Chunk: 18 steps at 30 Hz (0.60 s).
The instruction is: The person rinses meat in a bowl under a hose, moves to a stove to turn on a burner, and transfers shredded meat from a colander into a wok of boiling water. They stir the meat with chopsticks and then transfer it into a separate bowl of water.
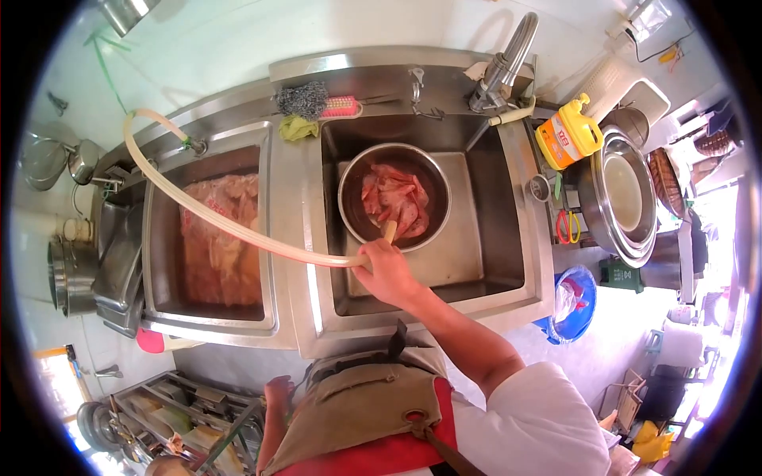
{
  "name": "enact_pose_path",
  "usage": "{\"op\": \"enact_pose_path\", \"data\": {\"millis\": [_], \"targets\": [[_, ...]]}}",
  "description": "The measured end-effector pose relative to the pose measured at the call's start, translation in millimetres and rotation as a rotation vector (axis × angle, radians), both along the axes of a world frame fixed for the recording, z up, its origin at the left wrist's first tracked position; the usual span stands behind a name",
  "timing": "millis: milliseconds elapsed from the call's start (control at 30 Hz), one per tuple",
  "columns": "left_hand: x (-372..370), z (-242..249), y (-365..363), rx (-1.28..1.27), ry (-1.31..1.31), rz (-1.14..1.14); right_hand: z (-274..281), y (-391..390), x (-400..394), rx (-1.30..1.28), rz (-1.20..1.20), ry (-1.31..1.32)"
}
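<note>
My right hand (386, 274) is wrapped round the end of a pale hose (230, 226) over the right sink (468, 270). The hose's open end points at a round metal bowl (438, 173) in that sink. Pieces of reddish meat (394, 198) lie in the bowl. From a tap fitting at the back left, the hose arches across the left sink (171, 297), where pale meat (222, 230) sits in reddish-brown liquid. My left hand (278, 392) hangs low beside the apron (357, 412), away from the sinks; its fingers are too small to make out.
Behind the sinks are a steel-wool scrubber (302, 100), a pink brush (341, 106), a green cloth (298, 128) and a faucet (504, 67). A yellow jug (568, 133) and stacked metal basins (623, 190) stand right, above a blue bin (575, 305). Metal pans (119, 270) are at left.
</note>
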<state>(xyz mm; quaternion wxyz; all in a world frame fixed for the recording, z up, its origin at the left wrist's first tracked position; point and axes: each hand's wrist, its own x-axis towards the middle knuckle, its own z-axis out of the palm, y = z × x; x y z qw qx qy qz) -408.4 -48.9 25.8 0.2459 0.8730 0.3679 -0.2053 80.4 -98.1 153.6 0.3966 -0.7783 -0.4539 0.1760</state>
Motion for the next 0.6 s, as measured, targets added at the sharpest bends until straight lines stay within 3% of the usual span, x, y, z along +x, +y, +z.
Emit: {"op": "enact_pose_path", "data": {"millis": [100,200,267,333,400,600], "targets": [[-0.1,4.1,-2.7,0.168,-0.125,-0.110,-4.8,-6.0,-0.5,0.027,0.015,0.001],[-0.9,2.9,-1.9,0.102,-0.102,-0.093,-5.9,-12.2,-0.3,0.029,0.009,0.015],[0.7,1.7,-3.8,-0.139,-0.240,0.255,-4.8,-15.8,-0.3,0.014,0.001,0.036],[4.8,5.6,-6.1,-0.205,-0.288,0.354,-4.5,-18.5,1.0,-0.044,0.015,0.066],[10.9,15.0,-6.5,-0.094,-0.250,0.203,-3.9,-19.7,1.0,-0.080,0.022,0.088],[1.1,5.9,-5.5,-0.003,-0.164,0.099,-7.9,-20.0,-3.6,-0.055,0.008,0.098]]}}
